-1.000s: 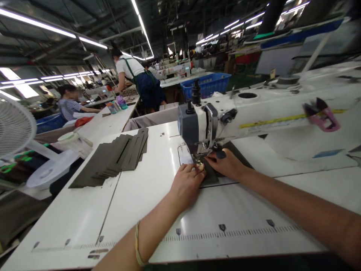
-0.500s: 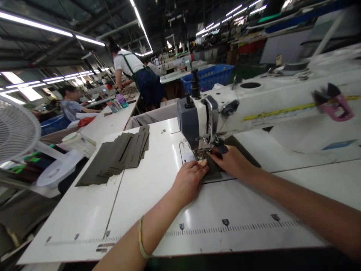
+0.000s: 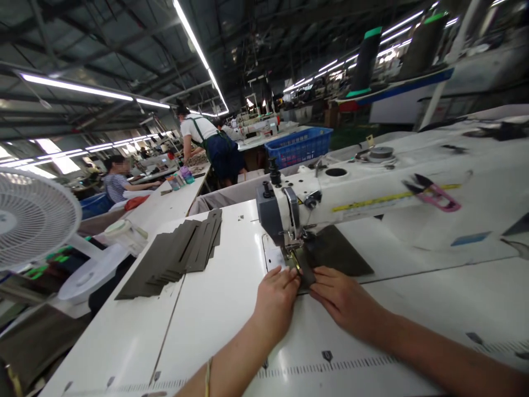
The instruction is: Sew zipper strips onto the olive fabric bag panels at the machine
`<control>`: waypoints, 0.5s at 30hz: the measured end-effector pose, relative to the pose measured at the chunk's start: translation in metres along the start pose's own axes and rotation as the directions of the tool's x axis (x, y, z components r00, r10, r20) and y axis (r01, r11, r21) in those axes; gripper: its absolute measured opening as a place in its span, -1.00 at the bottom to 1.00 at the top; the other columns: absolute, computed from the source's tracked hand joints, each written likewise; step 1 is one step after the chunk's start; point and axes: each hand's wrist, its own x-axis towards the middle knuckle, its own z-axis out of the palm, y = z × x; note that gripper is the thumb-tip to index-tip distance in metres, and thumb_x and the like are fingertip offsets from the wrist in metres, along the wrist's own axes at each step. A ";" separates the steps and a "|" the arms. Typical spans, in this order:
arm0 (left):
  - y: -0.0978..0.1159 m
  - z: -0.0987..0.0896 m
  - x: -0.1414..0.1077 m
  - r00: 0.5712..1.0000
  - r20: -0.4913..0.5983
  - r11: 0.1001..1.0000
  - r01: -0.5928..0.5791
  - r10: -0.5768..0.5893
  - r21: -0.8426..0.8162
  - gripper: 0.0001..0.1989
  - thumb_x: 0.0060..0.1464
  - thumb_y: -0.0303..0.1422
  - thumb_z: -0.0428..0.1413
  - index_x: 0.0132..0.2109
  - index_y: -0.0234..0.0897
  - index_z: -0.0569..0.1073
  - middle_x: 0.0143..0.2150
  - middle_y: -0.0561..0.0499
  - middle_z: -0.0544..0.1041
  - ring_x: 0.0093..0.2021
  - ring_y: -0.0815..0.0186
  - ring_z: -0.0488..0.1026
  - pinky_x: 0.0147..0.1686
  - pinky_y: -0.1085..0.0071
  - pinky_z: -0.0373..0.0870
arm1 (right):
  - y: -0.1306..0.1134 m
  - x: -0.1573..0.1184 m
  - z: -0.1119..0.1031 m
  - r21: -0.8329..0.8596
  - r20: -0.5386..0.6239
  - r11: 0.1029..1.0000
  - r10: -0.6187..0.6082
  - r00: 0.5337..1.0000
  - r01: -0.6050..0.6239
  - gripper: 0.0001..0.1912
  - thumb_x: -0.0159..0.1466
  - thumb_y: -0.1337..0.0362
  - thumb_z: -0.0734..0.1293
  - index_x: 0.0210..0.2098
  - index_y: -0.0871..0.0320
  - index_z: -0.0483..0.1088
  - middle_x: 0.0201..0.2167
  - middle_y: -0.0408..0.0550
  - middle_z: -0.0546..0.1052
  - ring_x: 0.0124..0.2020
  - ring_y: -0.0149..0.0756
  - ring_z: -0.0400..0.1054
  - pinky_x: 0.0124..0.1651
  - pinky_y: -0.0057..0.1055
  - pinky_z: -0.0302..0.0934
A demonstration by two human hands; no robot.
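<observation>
A dark grey-brown fabric piece (image 3: 343,251) lies flat under the head of a white sewing machine (image 3: 285,212). A narrow strip (image 3: 306,271) of the same colour runs toward me from the needle area, beside a small brass-coloured part (image 3: 295,260). My left hand (image 3: 276,302) is closed, its fingertips at the left edge of the fabric just in front of the presser foot. From the right, my right hand (image 3: 346,296) pinches the strip's near end. The fingertips of both hands partly cover the cloth there.
A fanned stack of grey-brown fabric pieces (image 3: 173,253) lies left on the white table (image 3: 223,298). Pink-handled snips (image 3: 438,196) rest against the machine arm. A white fan (image 3: 37,220) stands left. Beyond are a blue crate (image 3: 300,149) and two people at other tables.
My right hand has drawn back toward me from beside the needle and now pinches the strip. My left hand stays near the presser foot. The view has tilted up.
</observation>
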 end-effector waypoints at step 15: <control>-0.018 0.000 0.014 0.998 0.017 0.998 -0.067 0.066 0.017 -0.76 0.23 -0.50 -0.14 -0.16 -0.33 0.42 -0.20 -0.08 0.54 -0.20 0.25 0.50 -0.08 0.16 0.40 | 0.010 0.016 0.002 -0.035 -0.028 0.999 -0.013 1.000 0.012 -0.77 0.16 0.57 0.17 -0.42 0.20 0.39 -0.40 -0.05 0.49 -0.27 -0.27 0.34 -0.14 -0.33 0.29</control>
